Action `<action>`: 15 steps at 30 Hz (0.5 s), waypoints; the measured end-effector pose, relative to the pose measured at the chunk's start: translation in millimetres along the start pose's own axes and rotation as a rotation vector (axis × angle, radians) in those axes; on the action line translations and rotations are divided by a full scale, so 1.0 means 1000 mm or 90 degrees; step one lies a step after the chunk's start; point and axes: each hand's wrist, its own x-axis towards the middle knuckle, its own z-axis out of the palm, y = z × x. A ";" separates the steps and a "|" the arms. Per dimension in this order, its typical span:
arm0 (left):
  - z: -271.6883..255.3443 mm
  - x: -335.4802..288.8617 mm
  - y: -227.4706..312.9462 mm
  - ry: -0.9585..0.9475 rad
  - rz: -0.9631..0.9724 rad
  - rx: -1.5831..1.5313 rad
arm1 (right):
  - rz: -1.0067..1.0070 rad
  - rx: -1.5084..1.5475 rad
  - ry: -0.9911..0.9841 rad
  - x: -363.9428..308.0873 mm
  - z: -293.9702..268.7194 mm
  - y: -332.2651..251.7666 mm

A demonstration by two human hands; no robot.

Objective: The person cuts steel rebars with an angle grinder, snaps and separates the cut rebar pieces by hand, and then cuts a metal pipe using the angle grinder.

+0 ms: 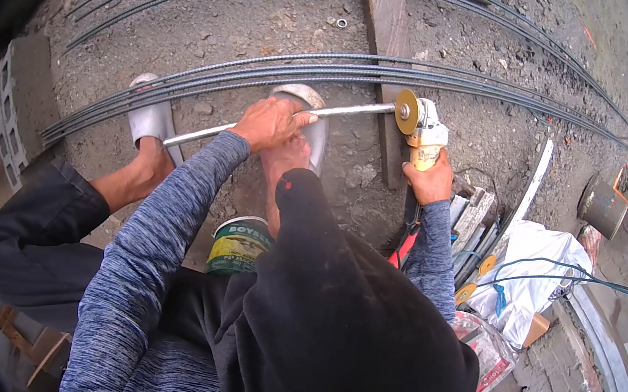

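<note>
While the left hand (270, 122) wraps its fingers around the metal pipe (293, 115) at frame centre and the right hand (430, 180) grips the angle grinder (419, 131), disc at the pipe's end over the wooden plank (389, 62), cutting seems underway, calling for steady pressure.

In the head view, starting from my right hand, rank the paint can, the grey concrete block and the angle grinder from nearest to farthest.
From the right hand:
1. Angle grinder: held in that hand, its disc on the metal pipe.
2. Paint can: lower left, between the legs.
3. Grey concrete block: far left edge.
</note>
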 end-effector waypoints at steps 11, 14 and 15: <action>0.001 0.002 -0.004 -0.004 0.004 0.010 | -0.018 -0.018 0.006 0.000 -0.001 -0.001; 0.002 0.003 -0.005 -0.001 0.005 0.004 | -0.019 -0.012 0.005 0.000 0.000 0.000; 0.001 0.003 -0.004 -0.008 0.006 0.002 | -0.020 -0.012 0.004 0.000 0.000 0.001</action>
